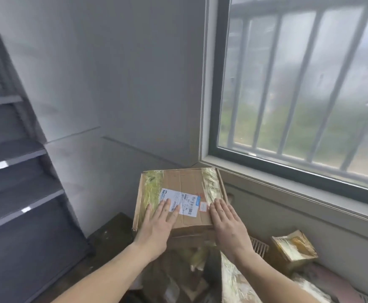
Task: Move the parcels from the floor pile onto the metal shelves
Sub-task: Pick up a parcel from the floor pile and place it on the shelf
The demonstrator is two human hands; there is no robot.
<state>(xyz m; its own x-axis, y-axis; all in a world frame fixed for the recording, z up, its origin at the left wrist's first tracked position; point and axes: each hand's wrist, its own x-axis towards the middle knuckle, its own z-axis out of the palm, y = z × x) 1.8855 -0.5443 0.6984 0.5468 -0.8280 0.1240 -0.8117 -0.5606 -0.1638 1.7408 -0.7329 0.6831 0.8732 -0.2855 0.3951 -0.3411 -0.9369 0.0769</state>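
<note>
The cardboard box (179,199) sits atop the floor pile (191,270), below the window (299,84) and right of the metal shelves (14,171); the left hand (159,219) and right hand (226,221) lie flat on its lid, fingers straight and together, probably steadying it before a lift; a smaller parcel (292,250) lies right of the box.

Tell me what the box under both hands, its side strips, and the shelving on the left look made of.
The brown box: corrugated cardboard by the look, matte, creased, with a white printed paper label. The glossy strips along its sides: likely clear plastic packing tape, wrinkled and glinting yellowish. The dark grey shelves: probably painted metal, with flat thin boards and a slotted upright; blur leaves the finish uncertain.
</note>
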